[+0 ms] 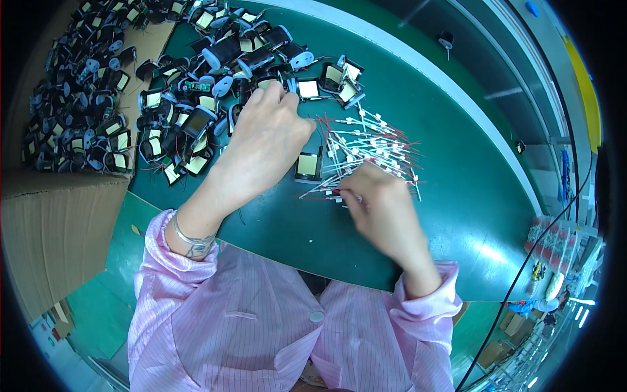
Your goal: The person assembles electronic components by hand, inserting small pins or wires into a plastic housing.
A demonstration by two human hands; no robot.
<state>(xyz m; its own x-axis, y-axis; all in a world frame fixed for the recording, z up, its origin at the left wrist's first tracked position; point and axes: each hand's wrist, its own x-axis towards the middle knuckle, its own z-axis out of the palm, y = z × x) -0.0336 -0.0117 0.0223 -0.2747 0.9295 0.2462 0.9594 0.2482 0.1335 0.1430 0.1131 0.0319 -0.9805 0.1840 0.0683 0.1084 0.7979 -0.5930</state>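
My left hand [271,124] reaches over the near part of a heap of small black plastic parts [222,52]. Its fingers are curled down on one black part with a pale yellow pad; the fingertips are partly hidden. My right hand [380,206] is at the near edge of a loose bunch of thin white and red wire leads [372,147] with small white connectors. Thumb and forefinger are pinched together at a lead's end. Between my hands, a single black part [308,164] lies on the green tabletop, its yellow pad facing up.
An open cardboard box [59,228] on the left holds many more black parts [78,98]. The green table [470,215] has a pale curved far edge. A black cable [522,268] runs down the right side, near bagged red and white items [552,245].
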